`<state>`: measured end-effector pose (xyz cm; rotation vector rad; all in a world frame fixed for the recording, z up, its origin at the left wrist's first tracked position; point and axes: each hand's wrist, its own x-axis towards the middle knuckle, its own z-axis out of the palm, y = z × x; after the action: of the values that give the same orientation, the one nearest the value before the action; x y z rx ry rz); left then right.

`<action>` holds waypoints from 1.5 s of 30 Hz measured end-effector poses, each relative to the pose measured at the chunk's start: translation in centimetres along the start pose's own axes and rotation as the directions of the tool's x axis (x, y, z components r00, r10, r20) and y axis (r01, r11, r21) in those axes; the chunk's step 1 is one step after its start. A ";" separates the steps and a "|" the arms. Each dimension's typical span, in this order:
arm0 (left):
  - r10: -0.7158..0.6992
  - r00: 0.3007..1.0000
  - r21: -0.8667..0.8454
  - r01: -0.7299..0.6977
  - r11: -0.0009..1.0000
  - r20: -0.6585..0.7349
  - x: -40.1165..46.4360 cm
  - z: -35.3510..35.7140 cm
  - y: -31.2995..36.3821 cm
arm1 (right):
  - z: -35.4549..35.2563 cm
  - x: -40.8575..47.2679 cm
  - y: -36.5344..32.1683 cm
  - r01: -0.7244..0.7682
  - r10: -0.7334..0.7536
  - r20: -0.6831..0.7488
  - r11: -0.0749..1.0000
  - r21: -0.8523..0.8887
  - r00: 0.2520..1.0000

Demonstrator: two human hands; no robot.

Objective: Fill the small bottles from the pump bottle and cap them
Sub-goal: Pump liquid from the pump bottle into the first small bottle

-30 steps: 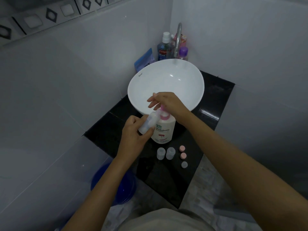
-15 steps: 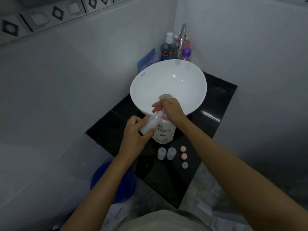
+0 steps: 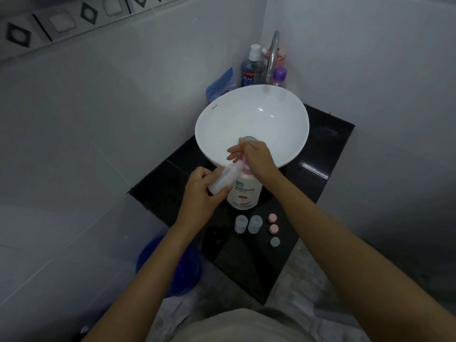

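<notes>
The work area is a glossy black table (image 3: 318,154) fitted into a corner of pale tiled walls, with its near edge cut at an angle. A round white basin (image 3: 246,119) takes up the rear half, leaving a narrow strip of free surface in front. The pump bottle (image 3: 244,193), white plastic with a pink pump head, stands upright just in front of the basin rim. The right hand (image 3: 259,159) rests on the pump head, fingers extended over it. The left hand (image 3: 199,193) grips one translucent small bottle (image 3: 223,180), tilted with its mouth at the pump spout. Two more translucent small bottles (image 3: 248,223) stand uncapped side by side on the strip, nearer the table's front edge than the pump bottle. To their right lie three round caps (image 3: 274,228) in a line, two pink and one grey, near the table's right edge.
</notes>
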<state>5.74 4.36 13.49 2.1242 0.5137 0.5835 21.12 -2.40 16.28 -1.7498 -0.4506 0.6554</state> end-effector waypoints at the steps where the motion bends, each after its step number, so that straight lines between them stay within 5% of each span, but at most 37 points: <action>1: 0.013 1.000 -0.006 -0.013 1.000 -0.009 0.1 -0.2 0.2 | -0.2 0.0 -0.4 0.024 -0.024 0.009 1.000 0.015 1.000; 13: -0.015 1.000 0.029 0.015 0.999 0.012 0.5 0.0 -0.6 | 0.8 0.1 1.1 -0.002 0.003 -0.099 1.000 0.010 0.995; 20: 0.019 1.000 0.008 -0.019 1.000 -0.018 0.9 -0.6 -0.1 | -0.1 0.0 -0.7 0.009 -0.008 -0.029 0.999 0.045 1.000; 34: 0.003 1.000 -0.013 -0.003 1.000 -0.020 1.0 -0.7 -0.4 | 1.0 -0.4 0.2 0.013 -0.010 -0.187 1.000 0.014 0.982; 45: -0.013 0.999 -0.034 0.014 0.999 0.036 1.1 -0.5 -0.8 | 0.9 -0.1 1.0 0.036 -0.026 -0.145 0.997 0.063 0.989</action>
<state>6.25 5.71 13.33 2.0936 0.4944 0.5415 20.44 -2.05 15.16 -1.7112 -0.3517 0.5124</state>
